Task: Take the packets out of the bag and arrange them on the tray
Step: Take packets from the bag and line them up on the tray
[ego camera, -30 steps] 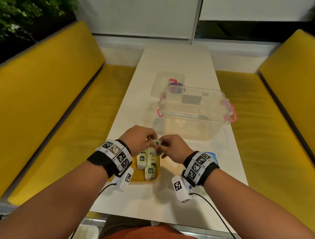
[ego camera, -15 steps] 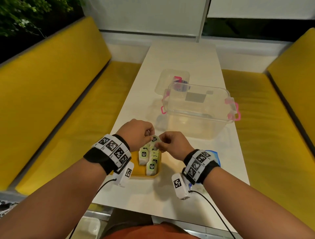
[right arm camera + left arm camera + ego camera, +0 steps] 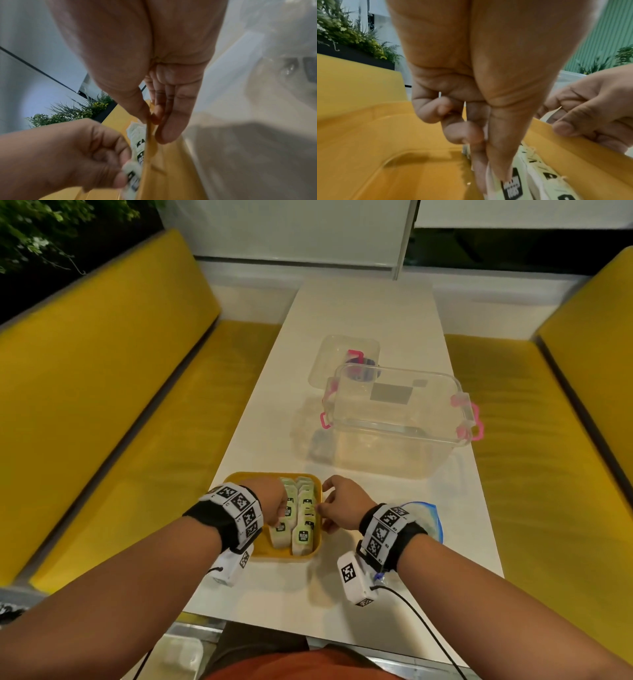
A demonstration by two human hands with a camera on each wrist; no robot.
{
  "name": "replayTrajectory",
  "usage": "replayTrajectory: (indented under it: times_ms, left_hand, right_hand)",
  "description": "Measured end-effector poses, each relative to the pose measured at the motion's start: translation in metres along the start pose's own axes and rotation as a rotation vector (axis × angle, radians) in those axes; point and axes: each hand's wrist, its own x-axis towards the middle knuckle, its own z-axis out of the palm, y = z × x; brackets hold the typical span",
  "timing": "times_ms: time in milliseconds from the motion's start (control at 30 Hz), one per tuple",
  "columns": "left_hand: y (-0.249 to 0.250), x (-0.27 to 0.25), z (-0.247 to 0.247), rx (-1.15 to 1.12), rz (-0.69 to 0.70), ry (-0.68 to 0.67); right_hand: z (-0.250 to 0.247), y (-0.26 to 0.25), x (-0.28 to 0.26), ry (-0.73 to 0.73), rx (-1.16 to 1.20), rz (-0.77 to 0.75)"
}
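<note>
Yellow tray (image 3: 260, 546) sits at the near end of the white bench (image 3: 363, 313), holding two rows of pale green packets (image 3: 303, 537). Left hand (image 3: 270, 501) reaches down into it, thumb and fingers pinching one packet (image 3: 511, 185). Right hand (image 3: 342, 503) pinches the tray's right rim, thumb inside, fingers outside. Bag (image 3: 428, 517) lies beneath the right wrist.

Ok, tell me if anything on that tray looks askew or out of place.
Nothing stands out. The tea packets stand in two overlapping rows filling the right side of the yellow tray. The left hand pinches one packet; the right hand grips the tray's right rim.
</note>
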Motion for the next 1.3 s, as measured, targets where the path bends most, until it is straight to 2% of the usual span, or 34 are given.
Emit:
replayTrajectory:
  times_ms: [367,533,700,867,1000,1167,1300]
  left_hand:
    - [0.001,0.015,-0.001,-0.043,-0.032,0.090]
    - [0.002,0.002,-0.021,-0.203,-0.014,0.302]
    - [0.043,-0.016,-0.042,-0.333,0.170,0.418]
    - [0.110,-0.012,-0.037,-0.337,0.360,0.382]
    - [0.155,-0.002,-0.020,-0.187,0.387,0.324]
    - [0.179,0.007,0.009,-0.114,0.267,0.236]
    - [0.183,0.008,0.026,-0.155,0.247,0.167]
  right_hand:
    - [0.002,0.000,-0.003,0.000,0.047,0.018]
    - [-0.012,-0.001,-0.015,0.129,-0.012,-0.031]
    - [-0.043,0.022,-0.041,0.317,-0.061,-0.117]
    - [-0.076,0.058,-0.075,0.472,-0.188,-0.057]
    - [-0.083,0.089,-0.100,0.575,-0.294,0.005]
    - [-0.074,0.124,-0.119,0.469,-0.325,0.207]
    - [-0.064,0.138,-0.124,0.384,-0.163,0.224]
